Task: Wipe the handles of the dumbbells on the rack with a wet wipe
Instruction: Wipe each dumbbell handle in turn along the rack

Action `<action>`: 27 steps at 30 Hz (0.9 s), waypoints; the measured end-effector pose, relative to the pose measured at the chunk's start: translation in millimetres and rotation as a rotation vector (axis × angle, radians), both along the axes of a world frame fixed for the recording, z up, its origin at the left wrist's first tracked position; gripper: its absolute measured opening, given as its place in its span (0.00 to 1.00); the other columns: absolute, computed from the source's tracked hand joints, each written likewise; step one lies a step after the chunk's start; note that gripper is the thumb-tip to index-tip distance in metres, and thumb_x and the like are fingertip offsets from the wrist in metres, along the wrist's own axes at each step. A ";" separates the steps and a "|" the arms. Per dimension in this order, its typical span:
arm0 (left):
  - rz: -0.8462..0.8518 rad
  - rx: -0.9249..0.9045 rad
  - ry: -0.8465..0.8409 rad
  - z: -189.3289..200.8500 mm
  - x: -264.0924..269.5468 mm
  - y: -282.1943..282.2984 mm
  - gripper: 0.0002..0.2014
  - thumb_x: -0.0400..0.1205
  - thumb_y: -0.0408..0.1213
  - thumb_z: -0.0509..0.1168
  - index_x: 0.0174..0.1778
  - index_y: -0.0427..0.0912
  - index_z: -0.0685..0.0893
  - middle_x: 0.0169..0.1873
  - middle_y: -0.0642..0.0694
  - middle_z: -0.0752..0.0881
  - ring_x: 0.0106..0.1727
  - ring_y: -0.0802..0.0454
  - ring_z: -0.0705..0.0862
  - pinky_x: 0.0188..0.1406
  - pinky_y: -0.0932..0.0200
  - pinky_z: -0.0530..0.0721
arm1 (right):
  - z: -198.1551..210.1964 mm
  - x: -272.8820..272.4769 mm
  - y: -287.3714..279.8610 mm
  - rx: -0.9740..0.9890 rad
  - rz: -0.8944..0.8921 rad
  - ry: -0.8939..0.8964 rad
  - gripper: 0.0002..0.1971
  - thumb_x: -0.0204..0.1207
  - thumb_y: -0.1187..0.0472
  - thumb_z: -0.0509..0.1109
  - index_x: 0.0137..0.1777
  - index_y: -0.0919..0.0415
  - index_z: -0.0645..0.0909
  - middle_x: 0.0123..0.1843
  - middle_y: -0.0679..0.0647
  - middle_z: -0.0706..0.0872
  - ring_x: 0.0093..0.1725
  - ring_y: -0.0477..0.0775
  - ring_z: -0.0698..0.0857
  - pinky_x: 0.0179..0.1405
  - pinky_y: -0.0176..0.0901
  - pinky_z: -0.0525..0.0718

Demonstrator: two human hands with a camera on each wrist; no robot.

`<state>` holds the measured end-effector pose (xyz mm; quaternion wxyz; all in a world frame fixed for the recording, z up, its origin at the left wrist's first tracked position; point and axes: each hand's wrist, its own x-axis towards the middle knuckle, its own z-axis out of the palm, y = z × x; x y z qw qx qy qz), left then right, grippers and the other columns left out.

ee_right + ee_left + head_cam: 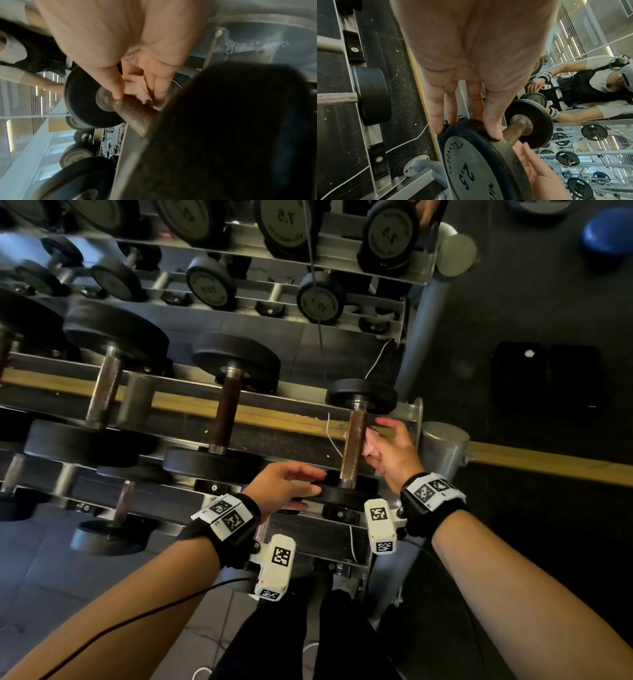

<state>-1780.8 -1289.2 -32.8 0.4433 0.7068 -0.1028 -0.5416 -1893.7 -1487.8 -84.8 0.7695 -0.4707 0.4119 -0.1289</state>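
Steadying the smallest dumbbell (352, 440) at the right end of the rack (412, 412), we keep our left hand (286, 486) on the rim of its near plate (471, 162), thumb on one face and fingers (435, 121) curled over the edge. Our right hand (390, 451) closes beside the handle (354, 445), bunching a pale wet wipe (370, 448) between thumb and fingers against the metal; in the right wrist view the thumb (116, 88) touches the bar near the far plate (80, 100).

We judge this dumbbell light for its kind, marked 2.5, yet rigid iron that rolls easily in its cradle, so the plate rim is the sensible place to brace it. The handle looks rough and rusty brown, likely to snag or shred a soft, damp wipe, so wrapping the wipe round the bar and sliding lengthwise should serve better than scrubbing.

Two larger dumbbells (224, 412) lie to the left on the same sloped steel tier, their handles (102, 392) apparently awaiting attention. A mirror behind the rack doubles the weights; the floor (513, 285) is dark rubber, and a thin white cable (334, 436) trails under the bar.
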 end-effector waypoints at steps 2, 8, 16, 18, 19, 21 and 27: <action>0.006 -0.002 0.005 -0.7 0.1 -0.1 0.12 0.78 0.26 0.73 0.49 0.48 0.91 0.53 0.45 0.92 0.55 0.45 0.91 0.55 0.45 0.90 | 1.9 1.5 2.8 -0.005 -0.035 -0.013 0.08 0.83 0.63 0.68 0.57 0.50 0.76 0.48 0.54 0.88 0.46 0.51 0.90 0.45 0.46 0.87; 0.011 0.001 -0.002 -1.8 1.0 1.5 0.11 0.78 0.26 0.73 0.48 0.47 0.91 0.51 0.46 0.92 0.53 0.46 0.92 0.54 0.45 0.91 | 11.4 -30.0 21.6 -0.058 0.046 -0.037 0.05 0.84 0.68 0.65 0.51 0.57 0.76 0.57 0.56 0.89 0.57 0.52 0.89 0.50 0.42 0.89; 0.006 0.006 -0.016 -2.8 0.2 0.7 0.11 0.77 0.28 0.74 0.50 0.47 0.91 0.52 0.45 0.92 0.53 0.48 0.92 0.52 0.48 0.91 | 7.5 4.8 0.2 0.060 -0.019 -0.031 0.12 0.83 0.74 0.61 0.48 0.54 0.73 0.46 0.54 0.84 0.31 0.40 0.86 0.29 0.32 0.82; 0.012 0.006 -0.016 -3.2 -0.3 1.7 0.10 0.78 0.28 0.73 0.50 0.47 0.91 0.53 0.44 0.92 0.53 0.47 0.91 0.52 0.48 0.91 | 3.8 7.3 3.6 0.068 0.004 -0.028 0.13 0.83 0.75 0.60 0.48 0.54 0.71 0.44 0.53 0.86 0.32 0.41 0.86 0.28 0.34 0.82; 0.016 0.004 -0.014 -3.6 -0.7 2.0 0.10 0.78 0.28 0.73 0.50 0.47 0.91 0.53 0.44 0.92 0.54 0.47 0.91 0.52 0.48 0.91 | 2.6 2.3 7.8 0.082 0.020 -0.038 0.13 0.84 0.74 0.60 0.48 0.54 0.70 0.43 0.52 0.89 0.36 0.43 0.89 0.31 0.35 0.84; 0.020 -0.003 -0.011 -4.6 -0.8 2.9 0.10 0.78 0.28 0.73 0.50 0.47 0.91 0.52 0.45 0.92 0.54 0.47 0.91 0.53 0.47 0.91 | -0.4 -13.7 16.9 0.070 0.069 -0.039 0.11 0.84 0.72 0.60 0.50 0.54 0.69 0.44 0.52 0.93 0.44 0.46 0.92 0.38 0.35 0.87; 0.027 -0.014 0.003 -8.5 0.0 4.8 0.10 0.78 0.28 0.73 0.52 0.46 0.91 0.52 0.46 0.92 0.55 0.46 0.91 0.54 0.47 0.90 | 2.0 -45.0 7.3 -0.036 0.215 0.060 0.13 0.81 0.74 0.65 0.49 0.54 0.70 0.43 0.49 0.93 0.44 0.47 0.92 0.37 0.34 0.86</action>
